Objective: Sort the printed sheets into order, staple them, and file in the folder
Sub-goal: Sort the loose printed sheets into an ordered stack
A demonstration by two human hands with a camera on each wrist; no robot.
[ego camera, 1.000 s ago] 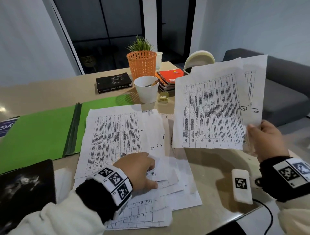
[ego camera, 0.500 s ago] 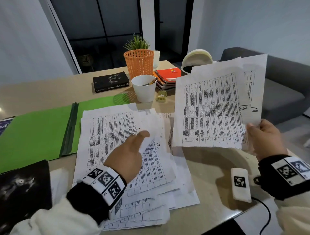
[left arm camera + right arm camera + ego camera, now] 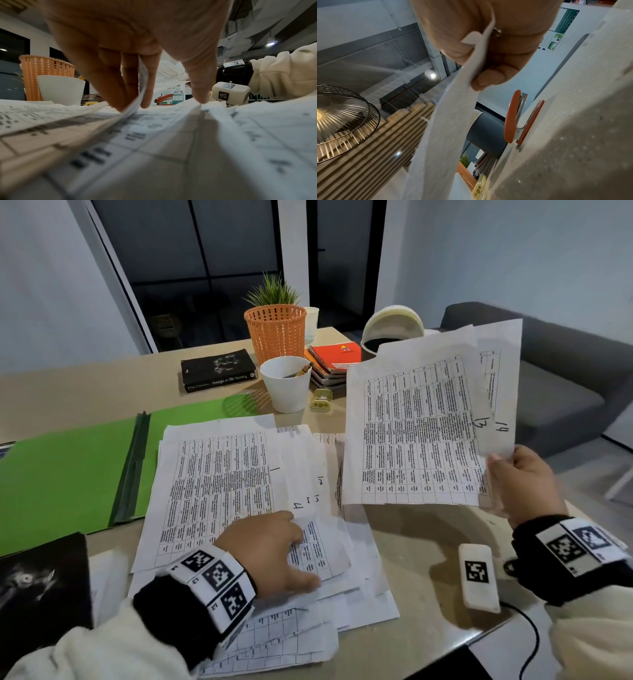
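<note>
Meanwhile right hand [image 3: 524,484] pinches two sheets [image 3: 421,429]; left hand [image 3: 270,546] fingers [image 3: 130,81] pinch one pile [image 3: 219,491] sheet's edge.

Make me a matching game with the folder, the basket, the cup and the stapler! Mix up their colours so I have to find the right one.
Things:
1. folder
2. basket
3. cup
4. stapler

Colours:
A. white
B. red
C. green
D. orange

Right pairs: 1-C, 2-D, 3-A, 4-B.

The folder lies open on the table, left of the loose sheets. The basket stands behind the cup. The stapler shows only in the wrist views.
</note>
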